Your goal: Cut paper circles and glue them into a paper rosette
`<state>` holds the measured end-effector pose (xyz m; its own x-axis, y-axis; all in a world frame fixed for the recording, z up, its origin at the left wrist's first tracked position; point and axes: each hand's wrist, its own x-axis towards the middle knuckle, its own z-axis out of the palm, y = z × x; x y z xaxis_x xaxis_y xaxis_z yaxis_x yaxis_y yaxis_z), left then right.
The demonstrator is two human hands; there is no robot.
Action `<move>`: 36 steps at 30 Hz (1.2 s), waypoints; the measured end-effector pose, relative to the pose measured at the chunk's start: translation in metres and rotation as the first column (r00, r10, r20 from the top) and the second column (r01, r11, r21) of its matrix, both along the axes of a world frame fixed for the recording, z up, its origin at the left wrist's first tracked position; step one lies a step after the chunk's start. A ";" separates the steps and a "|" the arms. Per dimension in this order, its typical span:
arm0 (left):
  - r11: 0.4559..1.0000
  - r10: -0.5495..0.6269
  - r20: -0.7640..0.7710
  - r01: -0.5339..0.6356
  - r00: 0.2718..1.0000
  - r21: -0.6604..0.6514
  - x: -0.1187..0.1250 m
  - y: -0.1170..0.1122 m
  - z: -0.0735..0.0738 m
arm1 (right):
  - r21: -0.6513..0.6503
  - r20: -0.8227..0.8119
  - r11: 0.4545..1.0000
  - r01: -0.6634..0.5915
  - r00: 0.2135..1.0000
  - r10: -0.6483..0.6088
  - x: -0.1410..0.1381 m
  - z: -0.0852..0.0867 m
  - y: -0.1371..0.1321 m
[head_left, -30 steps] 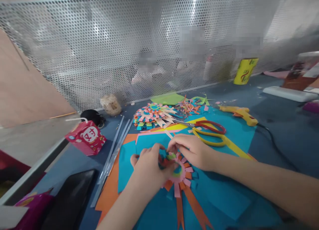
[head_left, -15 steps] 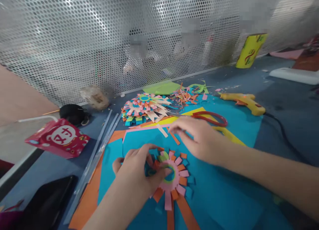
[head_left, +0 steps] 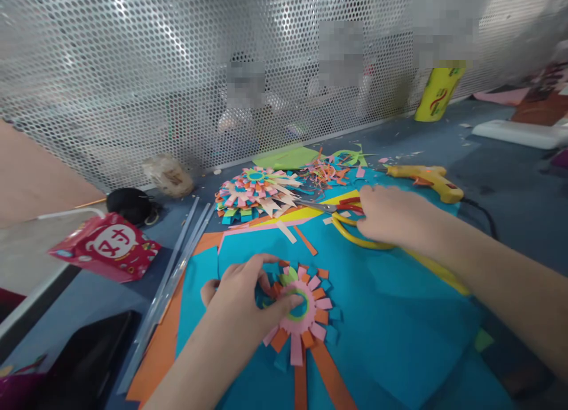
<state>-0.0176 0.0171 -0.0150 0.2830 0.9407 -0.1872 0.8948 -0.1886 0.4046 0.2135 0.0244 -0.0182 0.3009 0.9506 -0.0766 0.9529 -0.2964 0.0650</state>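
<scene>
While the left hand [head_left: 239, 303] pinches the paper rosette [head_left: 304, 323], the right hand [head_left: 388, 213] partly hides the scissors [head_left: 329, 208], its fingers' grip unclear.

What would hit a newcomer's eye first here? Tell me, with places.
Likely the fringed paper rosette, pink-ringed with orange tails, held by the left hand over blue paper at the front centre. Next, perhaps, the multicoloured fringed pile behind it, then the red carton at left and the yellow glue gun at right.
</scene>
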 end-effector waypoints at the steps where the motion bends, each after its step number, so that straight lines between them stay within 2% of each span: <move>1: 1.000 -0.001 -0.006 0.001 1.000 -0.005 0.000 0.000 0.000 | -0.012 0.000 1.000 -0.002 1.000 0.002 0.002 0.000 0.000; 6: 0.999 -0.001 -0.009 0.001 1.000 -0.036 -0.002 0.002 -0.001 | -0.061 -0.009 0.996 -0.071 0.997 0.070 0.005 0.003 -0.002; 13: 1.000 -0.017 0.031 0.017 0.999 0.012 -0.003 0.001 -0.001 | -0.006 0.060 0.988 -0.153 0.986 0.153 0.002 -0.002 0.000; 17: 0.999 -0.041 0.042 0.041 0.998 -0.020 -0.009 0.008 -0.004 | -0.049 -0.007 0.977 -0.209 0.978 0.209 0.009 -0.006 0.007; 24: 0.998 -0.057 0.124 0.059 0.991 -0.017 -0.013 0.012 -0.004 | -0.101 -0.126 0.963 -0.251 0.963 0.238 0.024 0.002 0.011; 29: 0.997 -0.063 0.126 0.067 0.990 -0.025 -0.015 0.014 -0.001 | -0.076 -0.127 0.962 -0.262 0.959 0.252 0.022 -0.002 0.012; 33: 0.996 -0.082 0.263 0.069 0.961 0.057 -0.020 0.016 0.001 | 0.020 -0.068 0.968 -0.249 0.966 0.250 0.019 -0.002 0.012; 36: 0.999 -0.043 0.437 0.033 0.899 0.031 -0.022 0.016 0.004 | 0.091 -0.063 0.965 -0.247 0.965 0.253 0.019 0.005 0.011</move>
<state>-0.0392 0.0331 -0.0113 0.3674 0.9299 -0.0156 0.6208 -0.2327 0.7487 0.2327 0.0356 -0.0132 0.0492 0.9988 -0.0081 0.9985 -0.0494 -0.0222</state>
